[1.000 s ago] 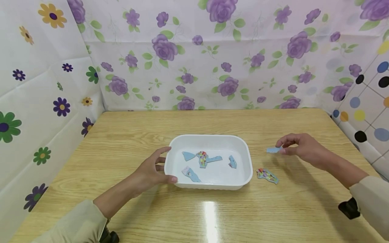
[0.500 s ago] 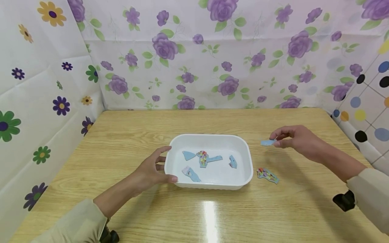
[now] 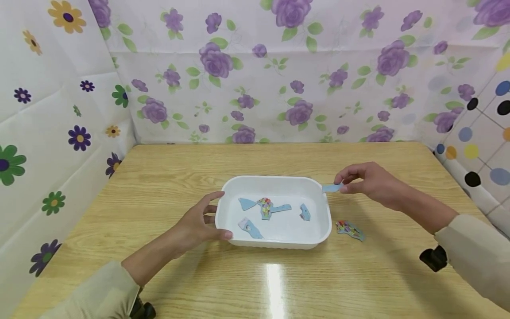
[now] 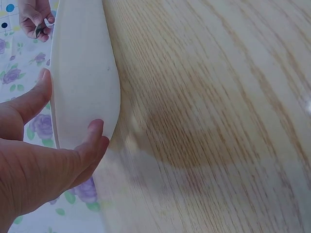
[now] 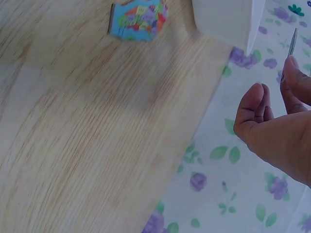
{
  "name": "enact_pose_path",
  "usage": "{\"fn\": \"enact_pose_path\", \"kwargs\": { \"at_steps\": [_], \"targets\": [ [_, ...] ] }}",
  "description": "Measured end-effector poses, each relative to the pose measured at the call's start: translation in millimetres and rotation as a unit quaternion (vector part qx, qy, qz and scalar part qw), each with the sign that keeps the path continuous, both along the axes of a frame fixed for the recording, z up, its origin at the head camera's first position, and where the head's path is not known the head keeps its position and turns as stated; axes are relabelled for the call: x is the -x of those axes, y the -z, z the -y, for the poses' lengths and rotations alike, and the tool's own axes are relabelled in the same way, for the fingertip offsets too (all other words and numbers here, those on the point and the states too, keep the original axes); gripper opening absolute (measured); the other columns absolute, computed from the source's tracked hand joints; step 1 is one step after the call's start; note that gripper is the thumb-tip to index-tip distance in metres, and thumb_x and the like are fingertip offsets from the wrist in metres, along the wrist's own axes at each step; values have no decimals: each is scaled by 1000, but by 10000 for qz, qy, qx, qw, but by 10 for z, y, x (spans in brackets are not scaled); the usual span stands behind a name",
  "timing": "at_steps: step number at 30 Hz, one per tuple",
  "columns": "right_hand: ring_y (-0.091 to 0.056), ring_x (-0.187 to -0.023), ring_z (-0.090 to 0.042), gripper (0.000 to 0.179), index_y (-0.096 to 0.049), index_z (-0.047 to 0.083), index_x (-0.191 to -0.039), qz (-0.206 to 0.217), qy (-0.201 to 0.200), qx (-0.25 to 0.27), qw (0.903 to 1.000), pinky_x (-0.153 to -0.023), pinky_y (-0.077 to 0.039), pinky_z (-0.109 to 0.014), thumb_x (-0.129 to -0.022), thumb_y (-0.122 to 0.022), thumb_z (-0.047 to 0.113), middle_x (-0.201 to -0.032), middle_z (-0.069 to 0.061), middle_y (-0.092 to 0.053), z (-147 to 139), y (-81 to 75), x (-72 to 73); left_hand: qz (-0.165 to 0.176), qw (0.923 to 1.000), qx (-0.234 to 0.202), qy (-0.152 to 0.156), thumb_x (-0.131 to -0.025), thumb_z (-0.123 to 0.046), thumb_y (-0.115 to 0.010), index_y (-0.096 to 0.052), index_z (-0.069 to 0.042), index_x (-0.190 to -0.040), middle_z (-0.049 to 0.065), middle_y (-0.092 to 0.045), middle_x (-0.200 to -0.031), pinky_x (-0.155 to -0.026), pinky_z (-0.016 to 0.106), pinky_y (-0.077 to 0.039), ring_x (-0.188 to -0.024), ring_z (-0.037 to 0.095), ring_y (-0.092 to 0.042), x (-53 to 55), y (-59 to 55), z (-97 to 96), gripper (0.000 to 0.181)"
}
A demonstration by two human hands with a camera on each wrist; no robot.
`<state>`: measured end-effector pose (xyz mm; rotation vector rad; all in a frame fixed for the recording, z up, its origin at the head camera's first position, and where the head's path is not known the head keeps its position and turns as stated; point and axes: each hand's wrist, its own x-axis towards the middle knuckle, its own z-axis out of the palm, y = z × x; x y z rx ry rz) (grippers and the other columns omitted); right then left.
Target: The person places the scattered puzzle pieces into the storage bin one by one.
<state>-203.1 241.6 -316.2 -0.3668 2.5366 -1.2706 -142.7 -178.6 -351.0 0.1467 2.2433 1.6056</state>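
Note:
My left hand (image 3: 198,219) grips the left end of a white plastic tray (image 3: 275,243), thumb at the near rim and fingers along the side wall. In the left wrist view the same hand (image 4: 53,150) spans the tray's outer wall (image 4: 85,73). With thumb and fingertips, my right hand (image 3: 368,181) pinches a flat light-blue puzzle piece (image 3: 330,188), whose tip overlaps the tray's right rim. The right wrist view shows that piece (image 5: 292,43) edge-on. Several puzzle pieces lie inside the tray, among them a multicoloured one (image 3: 266,210) and a blue triangular one (image 3: 247,204).
On the table (image 3: 167,177), right of the tray, lies another multicoloured puzzle piece (image 3: 350,230), below my right hand. Floral cloth (image 3: 255,88) hangs behind the table's far edge, with patterned sheets at both sides.
My right hand has moved left with the blue puzzle piece, from beside the tray to its right rim. The left hand and the tray stay in place.

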Motion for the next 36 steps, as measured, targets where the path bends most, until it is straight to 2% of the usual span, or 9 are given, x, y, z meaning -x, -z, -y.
{"fn": "enact_pose_path", "kwargs": {
  "at_steps": [6, 14, 24, 32, 36],
  "targets": [
    [-49, -98, -28, 16, -68, 4, -105, 27, -139, 81, 9999, -81, -46, -35, -89, -68, 10, -103, -12, -59, 181, 4, -41, -49, 10000, -18, 41, -69, -11, -87, -25, -18, -150, 21, -45, -136, -84, 39, -55, -120, 38, -53, 5, 9, 2, 103],
    [-51, -98, -28, 14, -68, 6, -101, 38, -337, 145, 9993, -81, -48, -36, -88, -69, 10, -107, -10, -60, 433, 37, -71, -36, 10000, 35, -2, -69, -11, -87, -25, -19, -150, 20, -46, -136, -84, 39, -55, -121, 37, -52, -1, -1, 13, 103],
    [-51, -95, -26, 10, -69, 9, -89, -372, -949, 156, 9947, -83, -48, -39, -83, -72, 1, -103, -6, -59, 821, 164, -163, -85, 9999, -15, 114, -70, -12, -87, -24, -19, -151, 20, -45, -137, -87, 40, -54, -121, 37, -52, -5, -3, 18, 102],
    [-51, -94, -27, 14, -70, 9, -82, -642, -1048, -47, 9924, -75, -49, -31, -79, -74, -4, -97, -4, -57, 1137, 297, -159, -70, 9999, 44, 81, -69, -12, -87, -25, -19, -150, 20, -45, -137, -87, 40, -53, -122, 37, -51, -6, -1, 20, 102],
    [-50, -94, -28, 16, -71, 9, -86, -851, -1246, -251, 9882, -80, -45, -33, -77, -76, -2, -97, -4, -56, 1268, 361, -198, -52, 10000, 36, 39, -68, -10, -87, -26, -20, -150, 19, -46, -137, -85, 39, -54, -122, 37, -51, 0, 10, 9, 103]
  ]
}}
